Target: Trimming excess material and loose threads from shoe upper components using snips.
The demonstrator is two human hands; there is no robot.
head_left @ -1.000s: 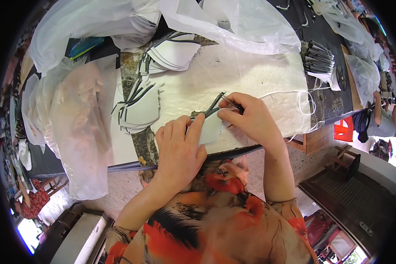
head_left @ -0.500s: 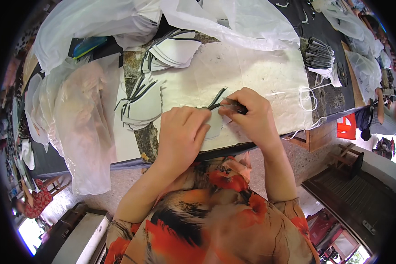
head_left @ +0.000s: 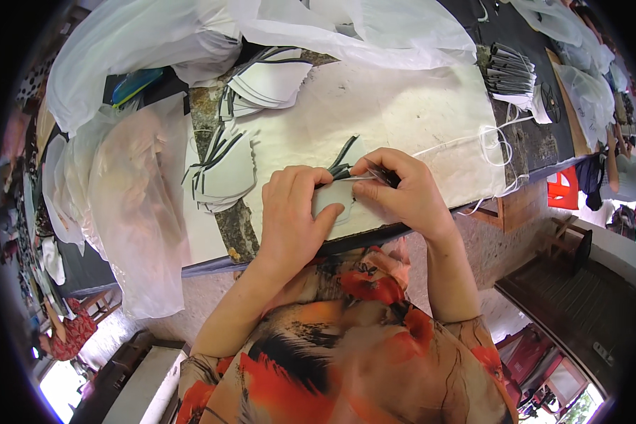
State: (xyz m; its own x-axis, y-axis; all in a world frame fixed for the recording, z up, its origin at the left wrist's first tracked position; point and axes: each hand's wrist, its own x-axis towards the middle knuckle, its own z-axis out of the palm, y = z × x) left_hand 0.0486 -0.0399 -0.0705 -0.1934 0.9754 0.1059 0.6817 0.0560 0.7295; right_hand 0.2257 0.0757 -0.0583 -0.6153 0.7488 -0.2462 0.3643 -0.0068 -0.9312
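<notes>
On the pale work sheet near the table's front edge lies a white cut piece (head_left: 329, 196) with black edging strips (head_left: 344, 152) at its top. My left hand (head_left: 290, 205) holds it from the left, fingers curled at the edging and thumb resting on the white surface. From the right, my right hand (head_left: 403, 187) pinches the piece's upper edge between thumb and forefinger. A small dark tool (head_left: 387, 177) is tucked in the same hand; its exact kind is hidden by the fingers.
Fanned stacks of white black-edged pieces (head_left: 226, 166) (head_left: 272, 81) lie left. Clear plastic bags (head_left: 134, 205) cover the left and far side. A dark bundle (head_left: 510, 74) and loose white cord (head_left: 498, 148) are right. A red stool (head_left: 562, 189) stands beyond the table's right end.
My right thumb and forefinger have shifted onto the piece's upper edge, and the dark tool sits deeper in the hand. My left thumb has spread away from its fingers across the piece.
</notes>
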